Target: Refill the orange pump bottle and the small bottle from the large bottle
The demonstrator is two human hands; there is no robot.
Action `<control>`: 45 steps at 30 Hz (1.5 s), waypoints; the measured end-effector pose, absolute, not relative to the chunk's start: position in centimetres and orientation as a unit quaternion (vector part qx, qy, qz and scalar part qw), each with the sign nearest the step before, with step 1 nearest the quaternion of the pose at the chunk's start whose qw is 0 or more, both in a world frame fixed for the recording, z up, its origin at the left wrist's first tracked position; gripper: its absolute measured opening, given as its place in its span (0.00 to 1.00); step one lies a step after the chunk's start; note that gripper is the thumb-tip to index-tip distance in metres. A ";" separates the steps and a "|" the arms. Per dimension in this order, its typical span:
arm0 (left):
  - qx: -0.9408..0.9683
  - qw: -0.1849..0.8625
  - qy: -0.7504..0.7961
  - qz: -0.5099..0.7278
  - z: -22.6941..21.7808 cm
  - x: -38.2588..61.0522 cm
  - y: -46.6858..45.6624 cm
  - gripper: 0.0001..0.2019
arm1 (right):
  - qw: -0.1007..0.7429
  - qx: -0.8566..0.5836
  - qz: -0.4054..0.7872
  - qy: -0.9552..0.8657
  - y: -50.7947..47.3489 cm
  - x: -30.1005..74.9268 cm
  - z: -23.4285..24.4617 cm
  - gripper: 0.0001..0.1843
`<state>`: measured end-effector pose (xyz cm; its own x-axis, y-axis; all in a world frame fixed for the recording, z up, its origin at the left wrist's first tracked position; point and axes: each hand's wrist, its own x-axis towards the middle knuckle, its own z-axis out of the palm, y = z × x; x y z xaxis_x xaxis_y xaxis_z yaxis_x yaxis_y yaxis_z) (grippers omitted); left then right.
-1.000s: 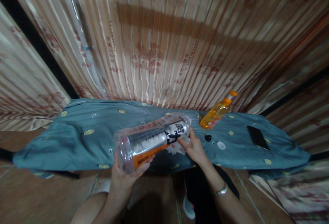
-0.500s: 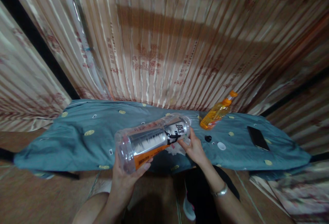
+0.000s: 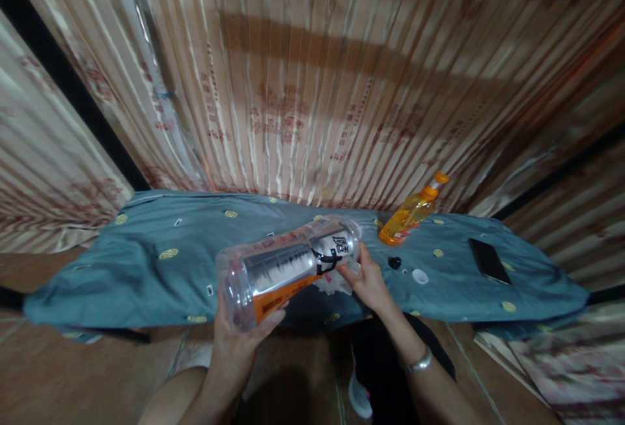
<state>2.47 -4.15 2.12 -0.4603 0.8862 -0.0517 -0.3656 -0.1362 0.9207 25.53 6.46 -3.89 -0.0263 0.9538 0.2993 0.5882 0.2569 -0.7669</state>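
A large clear plastic bottle [image 3: 288, 265] with a silver, black and orange label lies tilted across my two hands, above the cloth-covered table. My left hand [image 3: 244, 330] is closed round its wide end at the lower left, thumb on the label's orange edge. At the upper right end, my right hand [image 3: 367, 282] grips the bottle from below, fingers partly hidden behind it. Beneath the bottle, near my right hand, rests a crumpled whitish piece of film or tissue [image 3: 336, 282]. A small black cap-like thing [image 3: 394, 262] and a white disc [image 3: 420, 276] lie right of my right hand.
An orange-topped bottle of yellow liquid [image 3: 407, 217] stands at the back right. Farther right lies a flat black phone-like object [image 3: 488, 260]. The blue-green cloth [image 3: 141, 262] covers the table, and a pleated patterned curtain [image 3: 293, 86] hangs behind it. Dark poles flank both sides.
Almost nothing differs: the bottle and both hands keep their hold, with the bottle's left end barely shifted. The whole view has moved very slightly.
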 end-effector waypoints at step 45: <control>0.264 0.452 0.486 0.700 2.3 2.3 -4.1 0.52 | 0.400 -0.576 0.204 -0.683 6.2 25.4 -4.0 0.39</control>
